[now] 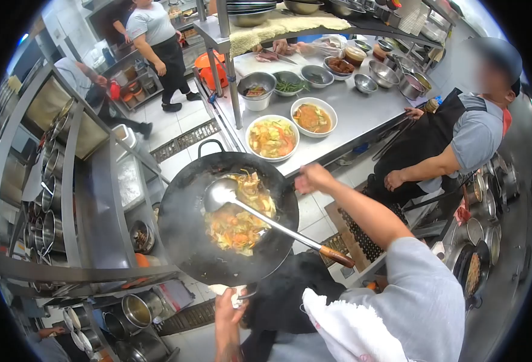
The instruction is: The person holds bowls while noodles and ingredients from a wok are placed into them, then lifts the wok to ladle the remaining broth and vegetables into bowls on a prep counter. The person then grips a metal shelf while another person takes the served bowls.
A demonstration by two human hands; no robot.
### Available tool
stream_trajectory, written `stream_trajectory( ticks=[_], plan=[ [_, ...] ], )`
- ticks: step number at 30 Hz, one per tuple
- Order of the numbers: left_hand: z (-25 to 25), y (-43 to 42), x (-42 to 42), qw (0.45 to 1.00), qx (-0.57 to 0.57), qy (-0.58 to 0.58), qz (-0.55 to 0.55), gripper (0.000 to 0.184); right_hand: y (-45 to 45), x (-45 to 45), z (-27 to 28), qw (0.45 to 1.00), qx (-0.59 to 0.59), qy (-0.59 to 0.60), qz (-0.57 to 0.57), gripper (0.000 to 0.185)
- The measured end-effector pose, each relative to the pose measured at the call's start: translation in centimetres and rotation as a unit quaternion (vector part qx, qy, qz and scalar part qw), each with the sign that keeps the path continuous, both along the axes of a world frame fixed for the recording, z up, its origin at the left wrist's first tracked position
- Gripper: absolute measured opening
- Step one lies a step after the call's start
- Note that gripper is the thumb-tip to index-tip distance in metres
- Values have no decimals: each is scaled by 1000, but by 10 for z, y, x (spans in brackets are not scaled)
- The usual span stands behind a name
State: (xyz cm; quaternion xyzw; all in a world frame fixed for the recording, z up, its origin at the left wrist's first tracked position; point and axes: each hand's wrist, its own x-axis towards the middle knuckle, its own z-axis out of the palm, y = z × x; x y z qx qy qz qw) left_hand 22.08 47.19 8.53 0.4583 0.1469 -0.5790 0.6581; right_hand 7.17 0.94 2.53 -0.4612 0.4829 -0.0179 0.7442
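**Wok held one-handed through a cloth; ladle parked loose in it**

Left hand point(225, 311) clenched on a white cloth point(237, 298) at the near handle of the wok point(184, 220); exact finger wrap on the metal is hidden, can't tell. Right hand point(314, 179) is empty, fingers loosely curled, in the air just beside the rim on the bowl side; it isn't on the far loop handle point(210, 145) or the ladle.

Food point(237, 232) sits in the wok, pooled mid-pan; steam drifts over the left half. Ladle point(254, 211) has its head in the food, shaft across the rim, wooden end point(337, 256) sticking out over the apron point(290, 282); nobody's holding it.

Two white bowls point(272, 160) point(317, 135), both holding similar food, stand side by side on the steel counter point(374, 111), near the wok's far edge; a co-worker point(480, 130) stands to the right, well apart from the wok.

Handling notes, my read: keep cloth thick between palm and metal, no loose tail; keep the rim level, since a one-sided hold on a wide pan wants to roll; a tilt could slide the ladle or slop liquid; watch the overhanging wooden end, a sleeve or apron could knock it; keep the bare right hand off the rim, likely hot; what supports the wok's underside is hidden, so don't assume it's stable.
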Motion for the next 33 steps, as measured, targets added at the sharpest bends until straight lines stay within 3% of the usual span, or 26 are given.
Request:
stream_trajectory(
  ticks=[1,3,4,9,19,21,23,25,27,30,33],
  plan=[
    [3,-1,0,1000,-4,3,-15,20,-20,23,-9,994,34,-18,-105,51],
    [13,-6,4,999,29,-4,-29,19,-50,55,-35,963,155,-138,-172,46],
    [17,-7,3,999,31,3,-17,18,-51,66,-32,964,135,-134,-186,42],
    [13,-11,-8,995,94,-37,-2,26,-49,103,-36,968,65,-137,-198,42],
    [25,-19,-8,987,146,-64,19,22,-112,164,-40,965,-2,-105,-241,44],
    [28,-19,-7,988,142,-65,-20,22,-119,163,-45,961,25,-126,-243,46],
    [27,-23,-13,990,124,-57,39,22,-120,149,-43,957,51,-145,-247,49],
    [25,-18,-11,991,118,-52,21,22,-107,114,-35,931,109,-117,-329,55],
    [25,-20,-10,993,107,-47,8,22,-114,83,-37,869,91,-108,-474,54],
    [26,-20,-12,992,113,-50,39,23,-148,44,-64,918,6,-89,-385,47],
    [21,-12,-8,991,121,-45,-18,24,-145,37,-62,937,0,-26,-348,43]
  ],
)
